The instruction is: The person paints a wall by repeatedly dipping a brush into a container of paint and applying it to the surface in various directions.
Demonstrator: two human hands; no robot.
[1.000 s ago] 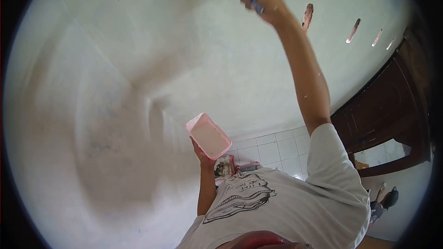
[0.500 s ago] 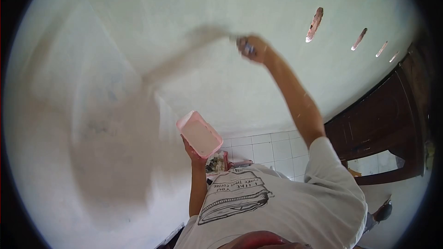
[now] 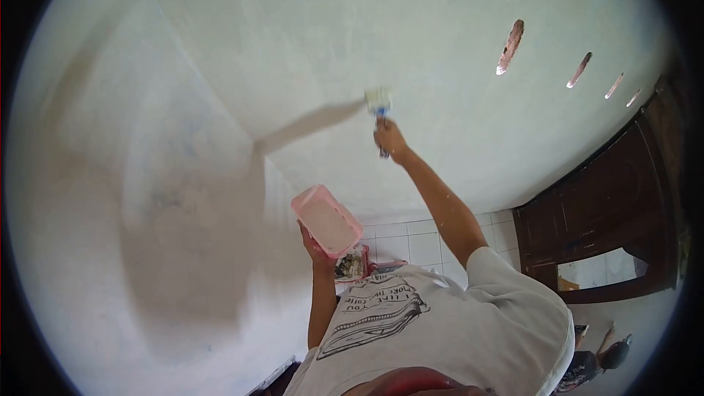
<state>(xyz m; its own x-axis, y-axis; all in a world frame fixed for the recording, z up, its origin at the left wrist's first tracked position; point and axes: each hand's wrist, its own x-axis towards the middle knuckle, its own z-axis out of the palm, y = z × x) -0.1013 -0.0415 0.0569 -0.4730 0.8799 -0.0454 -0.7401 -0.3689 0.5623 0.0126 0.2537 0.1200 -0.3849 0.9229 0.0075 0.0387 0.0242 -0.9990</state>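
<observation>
My right hand (image 3: 392, 139) is closed round the handle of a paintbrush (image 3: 378, 97). The wide, pale bristles point up and lie at the wall (image 3: 315, 51); whether they press on it is hard to tell. Lower and to the left, my left hand (image 3: 315, 249) holds a pink plastic tub (image 3: 358, 236) from its side and underneath. Whitish, paint-like liquid lies in the tilted tub. Some of the left fingers are hidden behind the tub.
Slot-like holes (image 3: 510, 48) pierce the wall at upper right. A dark wooden door or cabinet (image 3: 539, 231) with a mirror-like panel (image 3: 601, 270) stands right. Cluttered items (image 3: 352, 264) lie on the white tiled floor (image 3: 422, 238). Another person (image 3: 590, 367) is at lower right.
My right hand has moved down with the brush, which now points upward with its bristles in clear view. The tub shifts slightly right and down in view. More of the other person shows.
</observation>
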